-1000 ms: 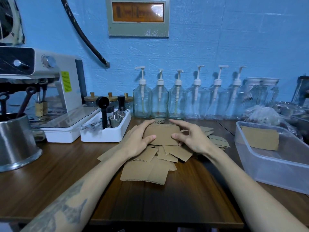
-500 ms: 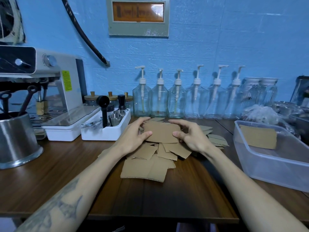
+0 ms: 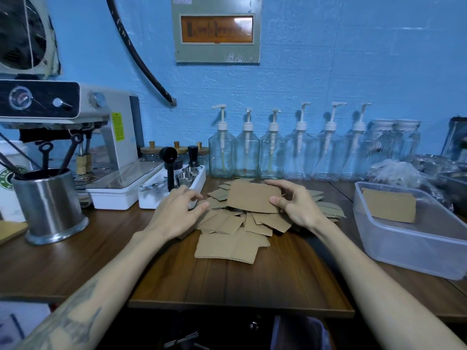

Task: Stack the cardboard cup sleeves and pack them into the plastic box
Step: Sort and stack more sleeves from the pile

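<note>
Hands: my right hand (image 3: pixel 297 205) pinches the right end of one flat cardboard sleeve (image 3: pixel 254 197), thumb in front, fingers curled behind; my left hand (image 3: pixel 178 210) hangs half open, holding nothing, fingertips just beside that sleeve's left edge.
Writing: none I can read. Yellow sticker (image 3: pixel 116 125) on the espresso machine (image 3: pixel 75 137) and the orange window of the wall panel (image 3: pixel 217 29) are both too blurred; a white cup (image 3: pixel 8 178) at the worktop's left edge shows part of a green round logo.
Worktop: dark wood (image 3: pixel 227 281), bare between the sleeves and its front edge.
Espresso machine: back left corner, on a white drip base.
Plastic box: clear plastic box (image 3: pixel 409 231) at the right edge, well apart from my right hand, with a sleeve stack (image 3: pixel 389 204) lying flat inside.
Loose sleeves: pile of loose sleeves (image 3: pixel 232 231) mid-worktop, under and around the held one, overlapping every way.
Steel canister: steel canister (image 3: pixel 49 205) near the left edge, dark tool handles upright in it.
White tray: white tray (image 3: pixel 171 190) just behind my left hand, holding a black tamper and small metal cups.
Pump bottles: six clear pump bottles (image 3: pixel 285 152) in a row along the back edge, right behind the pile.
</note>
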{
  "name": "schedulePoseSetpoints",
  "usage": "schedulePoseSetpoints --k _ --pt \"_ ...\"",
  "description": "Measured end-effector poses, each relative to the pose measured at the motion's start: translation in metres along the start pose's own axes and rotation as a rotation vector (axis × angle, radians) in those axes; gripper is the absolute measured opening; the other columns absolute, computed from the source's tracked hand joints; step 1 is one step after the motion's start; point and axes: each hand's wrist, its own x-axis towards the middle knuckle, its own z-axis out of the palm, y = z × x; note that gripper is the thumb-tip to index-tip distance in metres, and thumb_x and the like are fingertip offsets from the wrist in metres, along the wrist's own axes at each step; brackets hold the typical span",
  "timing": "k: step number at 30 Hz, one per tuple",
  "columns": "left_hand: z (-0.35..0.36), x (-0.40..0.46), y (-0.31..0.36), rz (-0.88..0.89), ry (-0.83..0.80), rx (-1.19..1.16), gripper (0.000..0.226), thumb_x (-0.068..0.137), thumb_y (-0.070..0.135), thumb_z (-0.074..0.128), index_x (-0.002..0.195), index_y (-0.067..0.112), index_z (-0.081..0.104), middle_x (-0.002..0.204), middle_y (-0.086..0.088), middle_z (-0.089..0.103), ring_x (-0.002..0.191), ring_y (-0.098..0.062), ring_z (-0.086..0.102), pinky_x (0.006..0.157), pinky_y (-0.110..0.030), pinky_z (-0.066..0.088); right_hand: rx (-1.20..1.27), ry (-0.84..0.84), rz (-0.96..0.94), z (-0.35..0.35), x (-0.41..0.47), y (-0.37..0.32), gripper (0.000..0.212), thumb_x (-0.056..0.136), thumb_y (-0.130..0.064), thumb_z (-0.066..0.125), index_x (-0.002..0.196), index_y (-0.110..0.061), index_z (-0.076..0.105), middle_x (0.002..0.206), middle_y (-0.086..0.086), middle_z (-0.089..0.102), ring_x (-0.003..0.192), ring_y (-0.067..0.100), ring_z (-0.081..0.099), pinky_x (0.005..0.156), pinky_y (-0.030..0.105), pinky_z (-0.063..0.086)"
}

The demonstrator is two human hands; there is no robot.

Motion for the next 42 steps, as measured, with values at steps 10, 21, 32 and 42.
schedulePoseSetpoints --k 10,21,32,42 --pt "0.003 -0.006 0.0 -0.145 -0.19 0.218 0.074 0.079 0.081 0.045 0.121 0.022 0.06 0.112 0.004 0.048 0.11 -0.019 0.046 0.089 -0.036 0.041 -0.057 -0.022 0.016 0.002 0.003 0.004 0.046 0.089 -0.02 0.071 0.115 -0.057 0.062 0.099 0.001 0.07 0.077 0.021 0.067 0.09 0.049 0.055" --pt "-0.018 0.033 0.023 -0.05 -0.02 -0.465 0.015 0.085 0.029 0.076 0.097 0.024 0.068 0.095 0.001 0.067 0.084 -0.014 0.06 0.07 -0.027 0.044 0.012 0.012 0.043 -0.001 0.01 0.009 0.045 0.091 -0.016 0.069 0.116 -0.052 0.062 0.09 -0.009 0.062 0.086 0.02 0.059 0.088 0.039 0.052" --pt "0.013 0.043 0.053 -0.24 -0.046 -1.042 0.033 0.088 0.006 0.071 0.113 0.012 0.051 0.108 -0.009 0.074 0.1 -0.022 0.07 0.083 -0.031 0.055 -0.04 0.027 0.027 -0.002 0.014 0.014 0.046 0.09 -0.016 0.07 0.111 -0.057 0.062 0.095 0.007 0.072 0.07 0.018 0.065 0.083 0.04 0.056" --pt "0.021 0.034 0.052 -0.206 -0.063 -0.973 0.026 0.092 0.005 0.066 0.115 0.006 0.054 0.101 -0.021 0.069 0.067 -0.025 0.069 0.066 -0.035 0.06 -0.042 -0.007 0.034 0.0 0.011 0.009 0.042 0.092 -0.014 0.069 0.125 -0.038 0.063 0.081 0.01 0.07 0.058 0.013 0.062 0.072 0.028 0.054"
